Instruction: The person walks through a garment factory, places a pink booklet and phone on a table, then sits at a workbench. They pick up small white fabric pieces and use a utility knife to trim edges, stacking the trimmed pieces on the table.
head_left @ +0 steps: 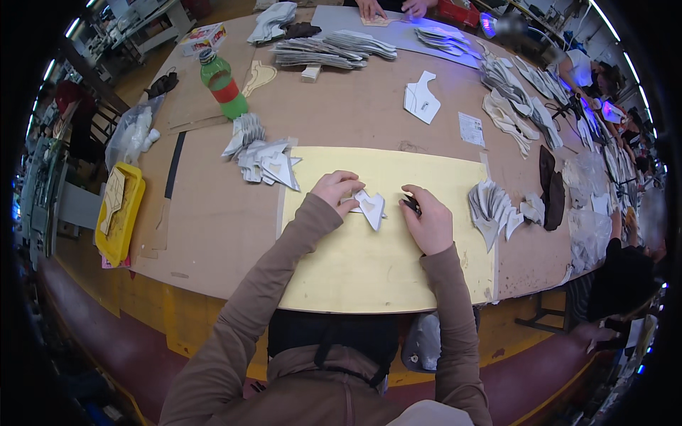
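Observation:
My left hand (pixel 337 190) pinches the left edge of a small white cut piece (pixel 371 209) with a pointed lower end, just above the yellow sheet (pixel 383 273). Its material could be leather or fabric; I cannot tell. To the right of that piece, my right hand (pixel 430 216) is closed round a small black tool (pixel 411 205), perhaps thread snips, whose tip points toward the piece without touching it. A fanned stack of similar white pieces (pixel 487 207) lies by my right hand. Further left, another pile of white pieces (pixel 268 162) overlaps the sheet's corner.
A green bottle with a red label (pixel 224 89) stands at the left, beyond a yellow tray (pixel 121 227). Grey-white stacks (pixel 320 53) lie across the far side. A single white panel (pixel 422 98) and a paper slip (pixel 471 130) rest mid-table. Another person's hands (pixel 383 10) work opposite.

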Motion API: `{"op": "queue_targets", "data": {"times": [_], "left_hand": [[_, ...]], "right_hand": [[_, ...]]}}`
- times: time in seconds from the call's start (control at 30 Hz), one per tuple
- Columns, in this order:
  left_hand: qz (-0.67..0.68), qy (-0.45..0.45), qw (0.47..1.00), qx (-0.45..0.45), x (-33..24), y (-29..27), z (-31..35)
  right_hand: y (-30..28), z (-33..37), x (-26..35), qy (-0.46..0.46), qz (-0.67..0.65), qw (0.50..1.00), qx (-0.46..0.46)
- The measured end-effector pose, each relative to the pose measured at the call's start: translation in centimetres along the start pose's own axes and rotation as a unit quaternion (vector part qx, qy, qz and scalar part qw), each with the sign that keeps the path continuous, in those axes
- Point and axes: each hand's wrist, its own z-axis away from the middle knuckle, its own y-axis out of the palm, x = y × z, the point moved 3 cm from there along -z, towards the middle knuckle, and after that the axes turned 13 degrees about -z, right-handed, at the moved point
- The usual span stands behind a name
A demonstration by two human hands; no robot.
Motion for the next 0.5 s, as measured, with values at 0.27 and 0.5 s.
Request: {"op": "queue_targets", "data": {"times": [0.27,0.5], "left_hand": [[-0.034,0.052,0.997,-0.048,-0.1,0.6,-0.1],[-0.035,0.119,0.992,-0.029,-1.2,0.8,-1.0]], "right_hand": [[1.1,0.2,-0.3,0.005,-0.064,0.997,0.035],[2.0,0.1,-0.3,-0.041,-0.009,0.990,0.137]]}}
